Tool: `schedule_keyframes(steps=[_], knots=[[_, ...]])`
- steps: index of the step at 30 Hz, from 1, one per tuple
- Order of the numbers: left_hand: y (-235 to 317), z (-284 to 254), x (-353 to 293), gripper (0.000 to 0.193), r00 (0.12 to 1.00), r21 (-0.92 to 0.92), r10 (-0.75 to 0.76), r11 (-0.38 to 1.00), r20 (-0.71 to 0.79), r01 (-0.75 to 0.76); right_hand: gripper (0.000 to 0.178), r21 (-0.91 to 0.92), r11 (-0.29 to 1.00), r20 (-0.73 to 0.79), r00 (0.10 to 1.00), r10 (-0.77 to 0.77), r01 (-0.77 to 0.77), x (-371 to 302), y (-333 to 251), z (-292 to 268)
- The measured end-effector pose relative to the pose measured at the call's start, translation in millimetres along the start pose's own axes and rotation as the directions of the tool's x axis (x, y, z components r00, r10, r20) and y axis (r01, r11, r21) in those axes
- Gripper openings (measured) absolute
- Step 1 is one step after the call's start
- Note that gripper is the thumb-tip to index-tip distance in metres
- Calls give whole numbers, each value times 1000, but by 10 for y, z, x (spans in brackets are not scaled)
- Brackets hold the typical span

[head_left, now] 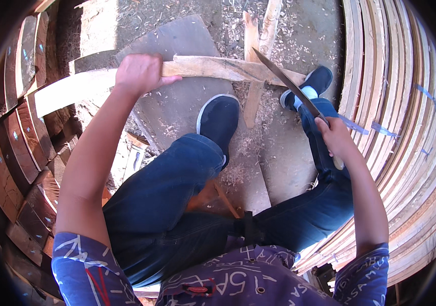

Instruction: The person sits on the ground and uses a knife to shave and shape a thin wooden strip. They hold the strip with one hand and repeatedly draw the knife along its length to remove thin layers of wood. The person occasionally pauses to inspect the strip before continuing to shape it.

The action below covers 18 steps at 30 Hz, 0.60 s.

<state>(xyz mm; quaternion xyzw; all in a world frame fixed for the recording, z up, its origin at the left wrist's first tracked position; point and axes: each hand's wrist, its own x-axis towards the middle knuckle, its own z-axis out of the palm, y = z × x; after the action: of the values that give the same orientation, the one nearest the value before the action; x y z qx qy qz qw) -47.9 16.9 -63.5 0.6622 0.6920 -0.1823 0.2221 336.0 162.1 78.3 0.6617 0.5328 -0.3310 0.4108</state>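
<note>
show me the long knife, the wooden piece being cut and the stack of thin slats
long knife (pixel 284 80), head view, middle of the blade
wooden piece (pixel 213 67), head view, pale flat face right of the left hand
stack of thin slats (pixel 406 117), head view, curved edges at right

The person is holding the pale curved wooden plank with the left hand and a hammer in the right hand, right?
Not quite. The right hand holds a long metal blade, not a hammer. The left hand does grip the pale curved wooden plank. The head view shows it.
</note>
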Motion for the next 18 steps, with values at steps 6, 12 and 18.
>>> schedule_keyframes(steps=[6,12,18], knots=[[-38,118,-66,77,999,1,22,1000,-50,-22,46,-6,953,-204,932,-299,304,-301,-364,-255],[-21,65,-26,79,999,3,47,999,-9,-47,45,66,975,-179,964,-195,210,26,138,234],[10,62,-68,81,999,19,4,1000,38,-5,43,-67,974,-153,962,-224,216,-153,-200,-76]])
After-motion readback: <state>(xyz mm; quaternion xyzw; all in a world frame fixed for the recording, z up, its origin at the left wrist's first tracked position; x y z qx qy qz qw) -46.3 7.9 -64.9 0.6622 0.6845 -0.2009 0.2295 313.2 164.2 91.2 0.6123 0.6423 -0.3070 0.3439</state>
